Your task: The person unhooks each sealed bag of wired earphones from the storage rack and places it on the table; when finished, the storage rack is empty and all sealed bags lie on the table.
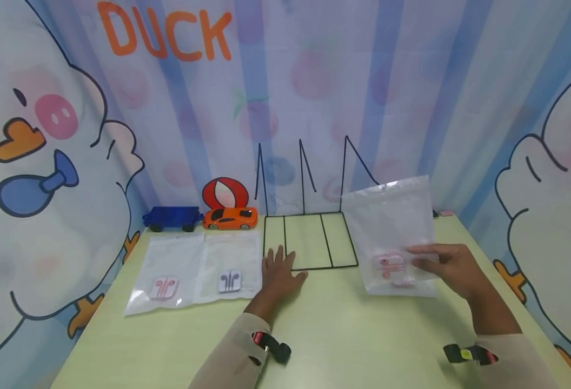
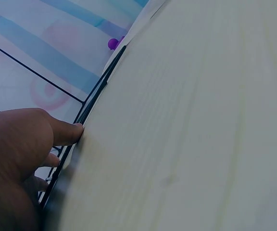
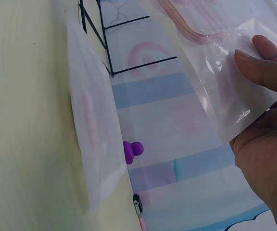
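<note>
**Bag held up beside the rack, rack steadied**

While the wire rack (image 1: 310,240) is pinned to the counter (image 1: 344,335) by the left hand (image 1: 278,273), a clear bag (image 1: 392,232) is held upright by the right hand (image 1: 453,267). The left hand is laid flat, fingers straight and spread, its fingertips (image 2: 76,129) pressed against the rack's front wire; nothing is gripped by it. The right hand is closed in a pinch on the bag's lower edge, thumb in front and fingers behind, as is shown in the right wrist view, where the film (image 3: 225,91) is caught between them. A pink earphone case (image 1: 390,266) can be seen inside the bag, just beside that hand's fingertips.

The bag is lifted off the counter, just to the outer side of the rack and well apart from the left hand. Two more bags (image 1: 195,270) lie flat beyond the left hand's outer side.

The step in hand is judged to be the carrying of the bag to the rack. For the next move, the bag would need to be kept upright, brought across towards the left hand, and lined up with a gap between the dividers, while the rack is held down.
</note>
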Available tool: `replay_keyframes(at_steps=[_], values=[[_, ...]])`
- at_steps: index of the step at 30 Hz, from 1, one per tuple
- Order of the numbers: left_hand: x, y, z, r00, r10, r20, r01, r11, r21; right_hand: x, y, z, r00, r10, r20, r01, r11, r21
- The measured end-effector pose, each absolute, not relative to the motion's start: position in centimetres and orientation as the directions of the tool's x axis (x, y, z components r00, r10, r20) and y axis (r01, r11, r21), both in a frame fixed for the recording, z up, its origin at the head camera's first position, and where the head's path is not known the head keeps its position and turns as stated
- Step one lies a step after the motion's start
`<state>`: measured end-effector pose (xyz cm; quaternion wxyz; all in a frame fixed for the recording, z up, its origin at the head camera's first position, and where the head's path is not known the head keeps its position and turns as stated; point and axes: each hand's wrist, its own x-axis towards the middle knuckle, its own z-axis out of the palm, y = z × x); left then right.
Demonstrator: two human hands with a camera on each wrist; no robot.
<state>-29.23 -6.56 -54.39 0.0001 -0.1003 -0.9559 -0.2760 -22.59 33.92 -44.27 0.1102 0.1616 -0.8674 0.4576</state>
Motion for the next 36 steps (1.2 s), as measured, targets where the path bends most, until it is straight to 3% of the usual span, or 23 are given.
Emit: replay_keyframes(at_steps=[5,18,23,30,36], values=[[-29.7,-6.9,-54.2,-0.980,0.191,0.056,0.193,0.837,0.512,-22.6,34.7,-44.7,-0.920,-0.182,0.348,-0.390,0.526,-0.756],[-29.1,-6.3,-53.9,-0.980,0.193,0.039,0.185,0.835,0.518,-21.8,38.8,-46.2,-0.972,-0.153,0.177,-0.233,0.544,-0.806],[-29.0,-6.3,-53.7,-0.982,0.188,0.036,0.179,0.834,0.522,-21.7,40.8,-46.6,-0.993,-0.104,0.057,-0.106,0.565,-0.819],[-28.9,-6.3,-53.9,-0.982,0.186,0.025,0.171,0.829,0.533,-21.4,42.5,-46.6,-0.995,-0.050,-0.083,0.058,0.381,-0.923],[-28.9,-6.4,-53.9,-0.983,0.182,0.027,0.168,0.829,0.533,-21.4,43.5,-45.9,-0.989,-0.004,-0.150,0.133,0.440,-0.888]])
